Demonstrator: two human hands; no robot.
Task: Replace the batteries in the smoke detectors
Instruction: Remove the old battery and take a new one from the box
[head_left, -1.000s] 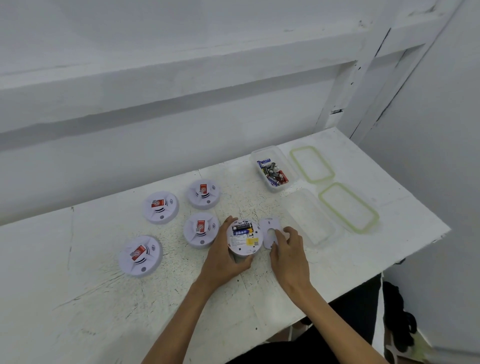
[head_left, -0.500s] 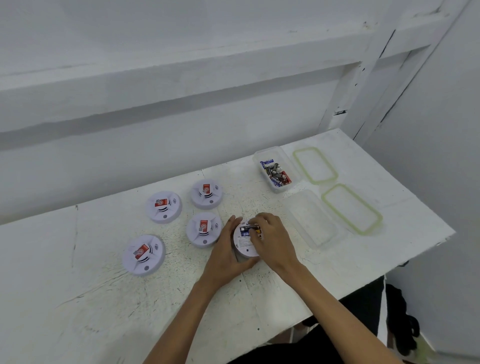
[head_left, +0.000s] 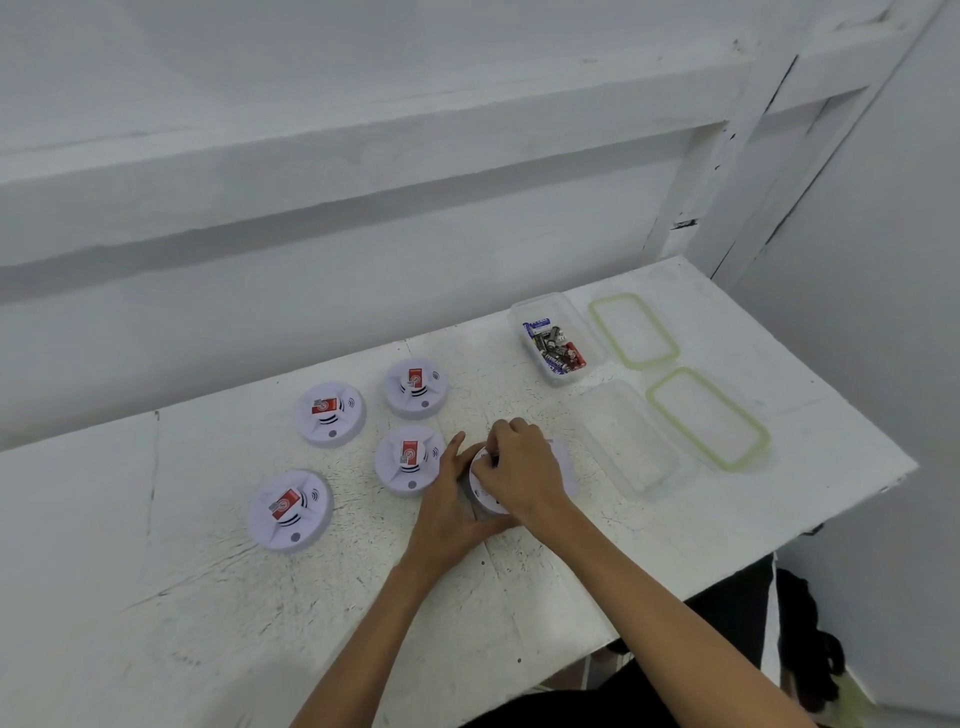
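Under the right hand (head_left: 519, 470): upturned detector (head_left: 480, 493), fingers pinching at its battery bay | left hand (head_left: 449, 512) clamped on rim | risk: detector skids if grip slackens.

The right hand (head_left: 519, 470), which was resting on the loose back cover (head_left: 566, 462) a second ago, is now covering the opened smoke detector (head_left: 483, 491), its fingers (head_left: 493, 457) curling into the battery bay.
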